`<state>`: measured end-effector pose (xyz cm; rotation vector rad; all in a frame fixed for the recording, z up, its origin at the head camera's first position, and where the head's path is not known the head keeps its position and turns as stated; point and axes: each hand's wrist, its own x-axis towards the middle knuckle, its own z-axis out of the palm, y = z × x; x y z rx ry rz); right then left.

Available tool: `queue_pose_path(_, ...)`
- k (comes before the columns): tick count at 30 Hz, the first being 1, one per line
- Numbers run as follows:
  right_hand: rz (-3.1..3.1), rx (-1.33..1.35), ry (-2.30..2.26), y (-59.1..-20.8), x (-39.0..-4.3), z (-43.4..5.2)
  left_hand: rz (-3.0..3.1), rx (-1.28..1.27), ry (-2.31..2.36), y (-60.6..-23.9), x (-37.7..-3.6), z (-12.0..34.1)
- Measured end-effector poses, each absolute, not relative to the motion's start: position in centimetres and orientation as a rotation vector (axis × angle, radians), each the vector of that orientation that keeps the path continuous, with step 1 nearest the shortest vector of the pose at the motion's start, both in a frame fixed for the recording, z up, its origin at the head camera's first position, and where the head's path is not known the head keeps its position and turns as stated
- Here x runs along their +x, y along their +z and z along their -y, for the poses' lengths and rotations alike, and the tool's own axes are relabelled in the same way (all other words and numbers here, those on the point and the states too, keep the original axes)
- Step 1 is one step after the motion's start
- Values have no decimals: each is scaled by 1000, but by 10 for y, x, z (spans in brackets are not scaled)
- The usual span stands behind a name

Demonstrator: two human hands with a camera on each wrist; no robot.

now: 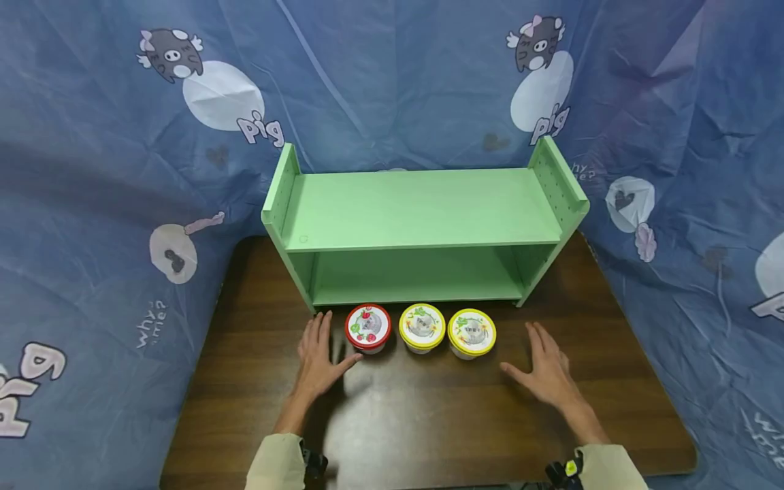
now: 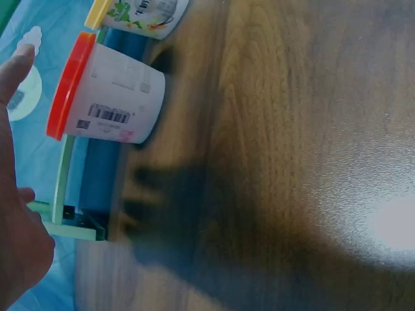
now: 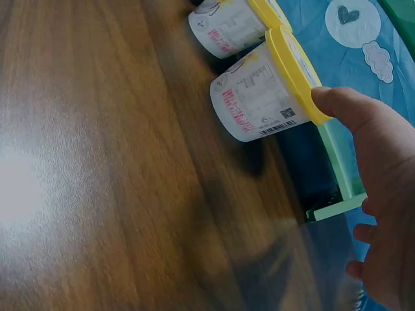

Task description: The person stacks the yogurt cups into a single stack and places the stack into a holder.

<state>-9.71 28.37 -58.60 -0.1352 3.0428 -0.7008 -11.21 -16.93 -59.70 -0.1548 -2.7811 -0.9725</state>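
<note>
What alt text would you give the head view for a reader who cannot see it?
Two open hands, left hand and right hand, lie flat on a dark wooden table, flanking a row of three tubs: red-lidded tub, then two yellow-lidded tubs. Behind stands a bare green shelf against blue printed cloth.

Head view: high, facing forward and down over the whole table (image 1: 429, 422). Left wrist view: low, close, rolled sideways, facing the red-lidded cup (image 2: 107, 97). Right wrist view: likewise, facing the yellow-lidded cup (image 3: 266, 97). Wrist views share the middle cup (image 2: 146, 16).
</note>
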Motion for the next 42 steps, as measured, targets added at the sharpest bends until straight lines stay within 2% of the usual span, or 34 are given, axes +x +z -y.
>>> queue_pose_path(19, -2836, -39, -952, -605, -108, -272, 2711, -78, -1345, -621, -122, 164)
queue_pose_path(42, -2676, 112, -1182, -627, -115, -263, 2662, 34, -1611, -632, -125, 147)
